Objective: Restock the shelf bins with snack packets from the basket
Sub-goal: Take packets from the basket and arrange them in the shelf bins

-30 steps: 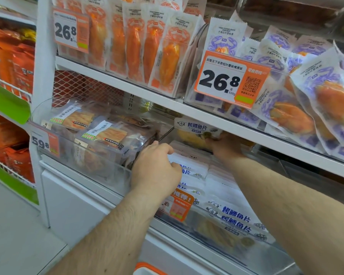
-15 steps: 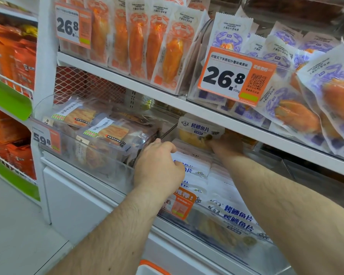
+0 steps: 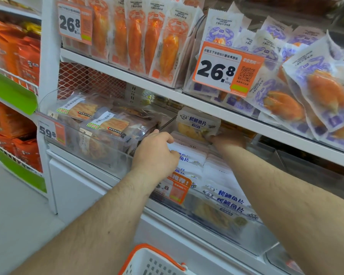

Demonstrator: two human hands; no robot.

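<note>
A clear shelf bin (image 3: 252,238) on the lower shelf holds a row of white fish-snack packets (image 3: 222,195) with blue lettering. At the back of the row one such packet (image 3: 197,124) stands upright. My right hand (image 3: 229,138) reaches under the upper shelf and grips this packet at its lower right corner; the fingers are partly hidden. My left hand (image 3: 157,153) sits at the bin's left side with its fingers curled over the tops of the front packets. The white basket with an orange rim (image 3: 147,259) shows at the bottom edge.
To the left a second clear bin (image 3: 72,139) holds transparent packs behind a 59.8 price tag. The shelf above (image 3: 127,75) carries orange and purple crab-stick packets with 26.8 tags. An orange tag (image 3: 177,188) hangs on the fish bin's front. Grey floor lies at lower left.
Both hands stay almost where they were, the right still holding the upright packet. The view has tilted down slightly, so more of the basket shows at the bottom.
</note>
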